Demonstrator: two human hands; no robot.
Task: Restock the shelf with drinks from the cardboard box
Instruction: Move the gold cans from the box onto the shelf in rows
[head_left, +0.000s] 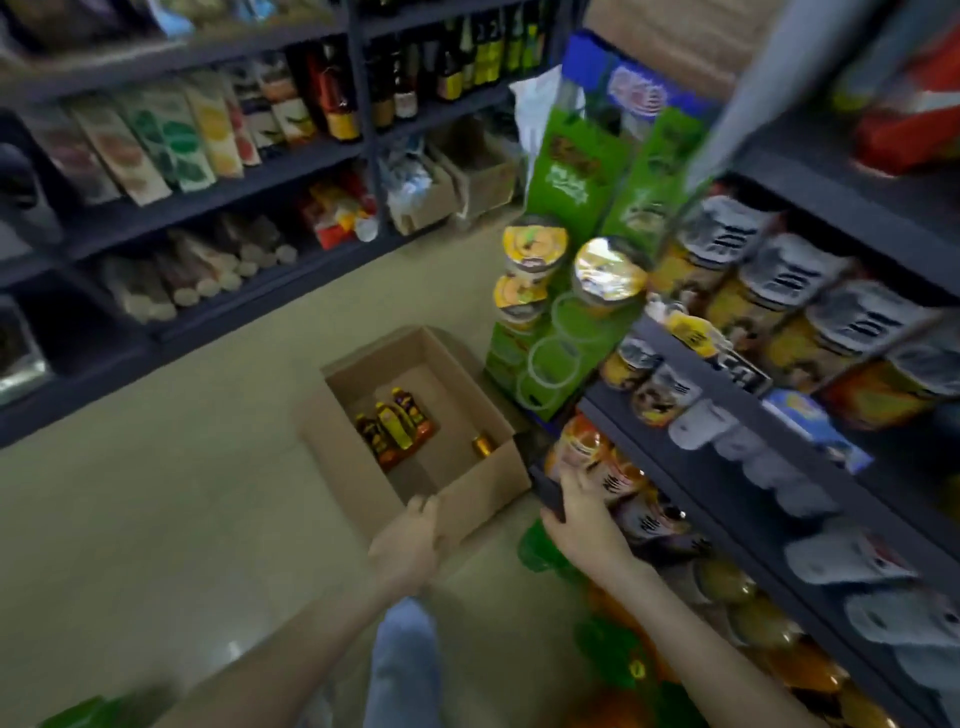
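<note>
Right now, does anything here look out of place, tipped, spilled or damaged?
Nothing looks spilled or damaged. Only oddity: in the cardboard box, three bottles lie on their sides in a huddle, while one gold-topped drink stands upright apart from them. The left hand grips the box rim.

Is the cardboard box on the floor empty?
No, several bottles lie on the bottom of the cardboard box.
</note>
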